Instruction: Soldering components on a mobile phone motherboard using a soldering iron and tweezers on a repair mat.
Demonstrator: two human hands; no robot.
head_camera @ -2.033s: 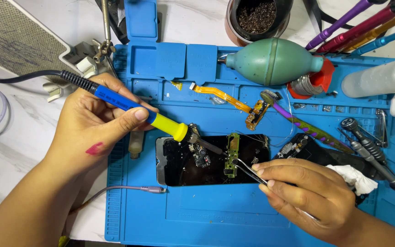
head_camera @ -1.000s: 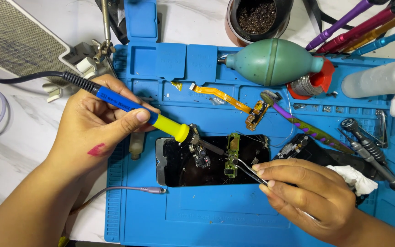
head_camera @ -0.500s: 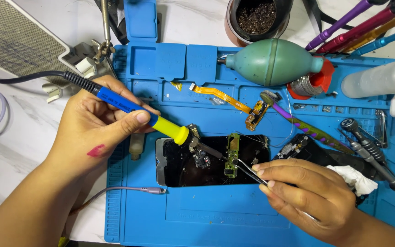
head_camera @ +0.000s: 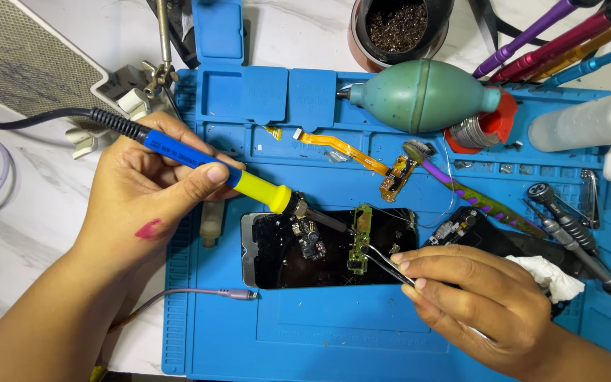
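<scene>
Crowding soldering iron [head_camera: 249, 185], tweezers [head_camera: 383, 263]: air blower [head_camera: 422, 95], brush [head_camera: 475, 191].

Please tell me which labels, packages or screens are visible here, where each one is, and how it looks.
Phone screen: centre of the blue mat, dark rectangle, opened, parts on it.
Soldering iron: in the left hand, white print on blue grip.
No packages.

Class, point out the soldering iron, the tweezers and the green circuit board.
soldering iron [head_camera: 259, 187], head view, on its yellow grip.
tweezers [head_camera: 383, 263], head view, on the metal shaft.
green circuit board [head_camera: 360, 237], head view, on its middle.
</scene>
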